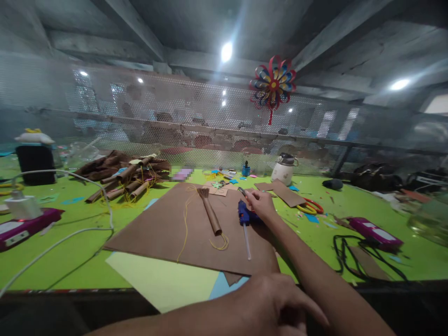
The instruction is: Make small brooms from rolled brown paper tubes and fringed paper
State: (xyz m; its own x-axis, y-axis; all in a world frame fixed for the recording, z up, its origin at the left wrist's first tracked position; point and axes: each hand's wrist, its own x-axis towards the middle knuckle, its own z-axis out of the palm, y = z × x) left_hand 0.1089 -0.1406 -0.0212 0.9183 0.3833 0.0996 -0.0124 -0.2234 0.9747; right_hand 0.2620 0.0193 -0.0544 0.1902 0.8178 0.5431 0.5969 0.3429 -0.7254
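Observation:
My right hand [261,204] reaches over the brown paper sheet, its thumb and fingers closed on a small dark, shiny thing [242,191] whose kind I cannot make out. Just beside and below that hand lies a blue hot glue gun [244,212], a clear glue stick [247,242] sticking out of its rear toward me. My left hand [271,298] is low at the front edge, crossing before my right forearm, one finger stretched out and nothing visible in it. Left of the glue gun, a brown paper roll [212,214] with a fringed end and yellow string rests on the brown sheet [154,233].
Several tied brown rolls [131,179] are heaped at the back left. Scissors [310,206] and brown card [289,193] lie to the right, before a white jug [283,170]. Purple power strips [376,233] sit at both sides, with a white cable [111,210] on the left.

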